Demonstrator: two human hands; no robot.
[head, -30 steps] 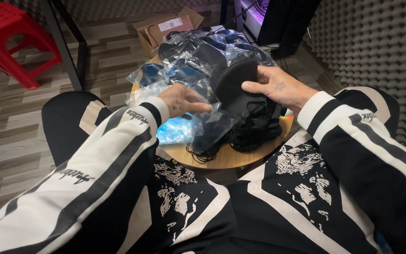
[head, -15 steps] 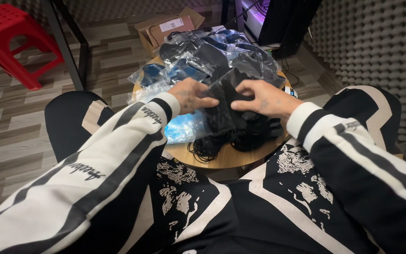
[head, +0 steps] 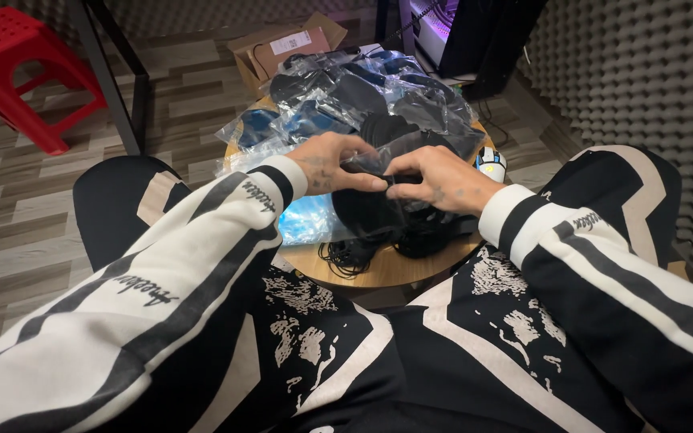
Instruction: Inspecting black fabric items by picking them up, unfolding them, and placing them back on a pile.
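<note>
where both hands meet — left hand [head: 332,164], right hand [head: 435,178] — clear bag [head: 378,160] edge pinched.

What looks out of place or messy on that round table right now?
The round wooden table is overloaded: clear plastic bags of black items are heaped askew, some overhanging the far edge. A tangled black cable lies loose at the near rim. Both the left hand and right hand grip one bagged black item. Nothing looks spilled or broken.
</note>
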